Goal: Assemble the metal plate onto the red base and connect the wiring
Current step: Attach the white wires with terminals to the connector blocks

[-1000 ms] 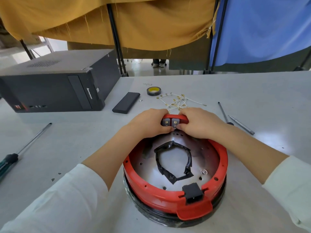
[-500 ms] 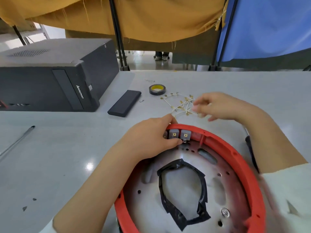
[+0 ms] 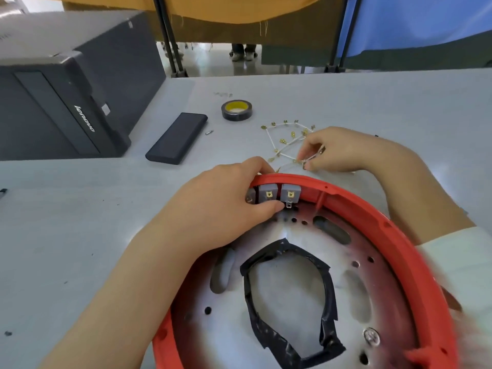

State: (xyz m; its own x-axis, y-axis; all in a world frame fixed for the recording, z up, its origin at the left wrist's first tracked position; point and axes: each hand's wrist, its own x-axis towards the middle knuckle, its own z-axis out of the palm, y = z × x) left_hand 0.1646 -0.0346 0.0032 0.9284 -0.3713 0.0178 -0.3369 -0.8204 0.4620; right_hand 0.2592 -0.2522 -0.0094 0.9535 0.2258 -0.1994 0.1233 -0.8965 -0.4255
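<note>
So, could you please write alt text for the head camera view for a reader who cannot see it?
A person's left hand holds small grey terminal blocks at the far rim of a round red plastic base holding a perforated metal plate, while the right hand pinches a white wire with brass connectors on the grey table. A black tape roll lies beyond.

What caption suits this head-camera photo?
Left hand steadies the red base while right hand pinches a white wire.

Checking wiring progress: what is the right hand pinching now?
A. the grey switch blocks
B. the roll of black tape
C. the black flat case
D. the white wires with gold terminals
D: the right hand pinches the white wires with gold terminals behind the red base.
</note>
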